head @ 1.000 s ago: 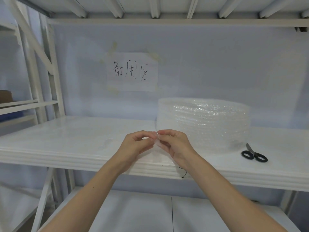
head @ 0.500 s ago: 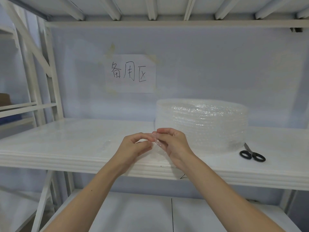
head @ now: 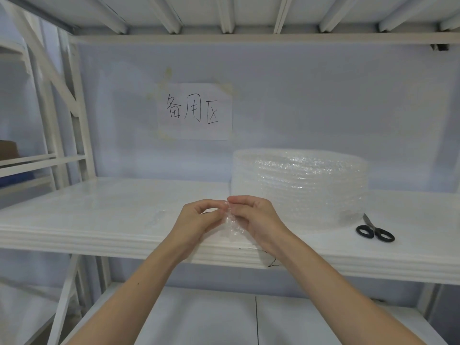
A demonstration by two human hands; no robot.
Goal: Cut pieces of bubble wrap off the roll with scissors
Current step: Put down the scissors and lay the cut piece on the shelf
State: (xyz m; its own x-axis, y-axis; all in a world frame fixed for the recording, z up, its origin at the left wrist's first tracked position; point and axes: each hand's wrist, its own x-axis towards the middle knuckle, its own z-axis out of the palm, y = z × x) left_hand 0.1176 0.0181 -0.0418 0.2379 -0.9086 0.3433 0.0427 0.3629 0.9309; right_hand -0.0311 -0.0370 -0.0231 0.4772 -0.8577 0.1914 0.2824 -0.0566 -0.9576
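- Bubble wrap roll (head: 300, 188): lying flat on white shelf (head: 99, 210), right of centre, against back wall.
- Loose bubble wrap end (head: 232, 224): pinched between left hand (head: 196, 221) and right hand (head: 258, 217), fingertips meeting at its top edge, just left of roll.
- Scissors (head: 374, 230): flat on shelf, just right of roll, black handles toward front.
- Paper sign (head: 195, 111): taped to wall above.

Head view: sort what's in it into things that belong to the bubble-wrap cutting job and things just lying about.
Belongs to the job:
- bubble wrap roll, on the shelf
- loose bubble wrap edge, pinched by left hand and right hand
- scissors, lying untouched right of the roll

Just lying about:
- handwritten paper sign taped to the wall
- brown box, far left
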